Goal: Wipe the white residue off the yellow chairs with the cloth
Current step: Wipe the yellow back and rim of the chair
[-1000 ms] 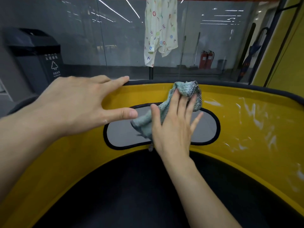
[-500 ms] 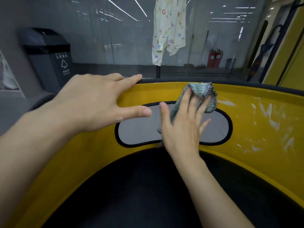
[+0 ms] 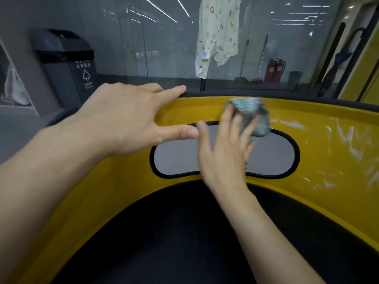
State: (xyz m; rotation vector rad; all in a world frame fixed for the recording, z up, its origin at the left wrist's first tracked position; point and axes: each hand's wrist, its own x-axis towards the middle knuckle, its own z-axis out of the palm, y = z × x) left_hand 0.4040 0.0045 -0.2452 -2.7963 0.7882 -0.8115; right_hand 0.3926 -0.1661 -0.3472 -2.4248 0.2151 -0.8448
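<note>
**Yellow chair (image 3: 114,191), cloth (image 3: 254,117) pressed at twelve o'clock**

Right hand (image 3: 223,154) pins the cloth against it with straight fingers — no grip. Left hand (image 3: 123,119) rests on the dark rim (image 3: 205,94) at ten o'clock, fingers spread. White residue (image 3: 348,140) streaks at three o'clock.

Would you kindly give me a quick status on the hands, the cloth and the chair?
Left hand open, resting on chair rim. Right hand flat, pressing cloth on yellow back. White residue to its right. Nothing in the way.

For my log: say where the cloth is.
Head view, right of centre: the right hand presses the cloth against the yellow chair, at the grey oval's top edge.
</note>
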